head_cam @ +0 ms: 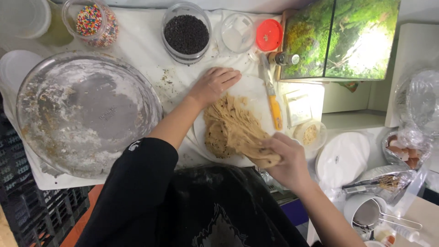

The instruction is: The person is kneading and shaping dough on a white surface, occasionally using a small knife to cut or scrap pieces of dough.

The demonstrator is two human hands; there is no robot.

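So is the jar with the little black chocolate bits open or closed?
Open. The jar of dark chips has no lid on top, so you see straight down onto the chips. A red lid lies nearby; whose it is, cannot tell.

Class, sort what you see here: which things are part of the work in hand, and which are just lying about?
In use: left hand, right hand, cookie dough, white plate.

Lying about: floury glass bowl, sprinkles jar, chocolate chip tub, orange-handled knife, red lid, sieve.

A tan dough (235,130) flecked with dark specks is seen on a white plate (251,98). A knife (273,98) with a yellow handle and a red lid (269,34) are noted. Multicoloured sprinkles (91,20) and black chips (186,34) are shown in clear containers.
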